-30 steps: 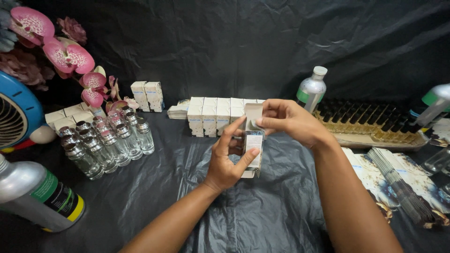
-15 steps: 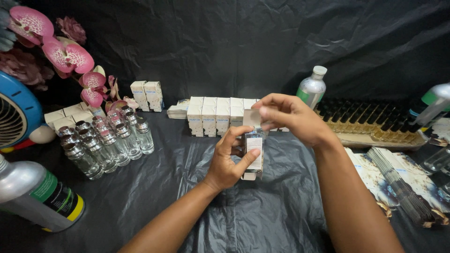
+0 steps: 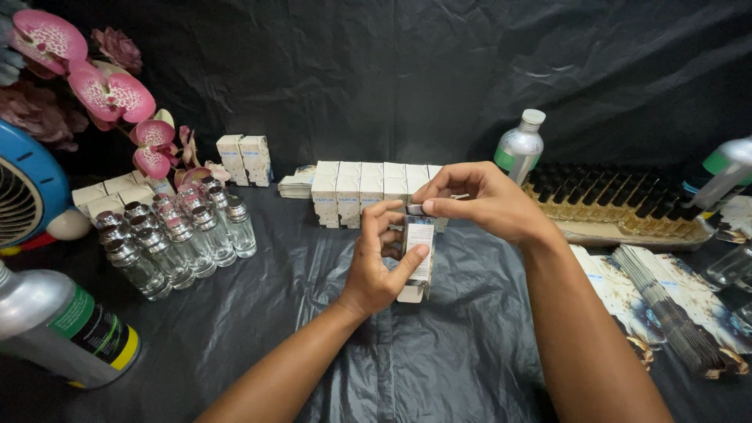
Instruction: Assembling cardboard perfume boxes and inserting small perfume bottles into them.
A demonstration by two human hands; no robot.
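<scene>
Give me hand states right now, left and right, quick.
Left hand: closed around a small white box, held upright.
Right hand: fingertips pinched on the silver cap at the box's top.

left hand (image 3: 376,270) grips small box (image 3: 417,258) | right hand (image 3: 486,200) pinches its top

We hold a small white carton (image 3: 419,262) upright in our left hand (image 3: 376,270), lifted above the middle of the black-covered tabletop (image 3: 439,368). The carton is a slim rectangular box, its pale printed face turned toward us and its top end open. A small glass bottle with a silvery cap (image 3: 415,210) stands in that opening, only its top showing, pinched by the fingertips of our right hand (image 3: 478,200).
</scene>
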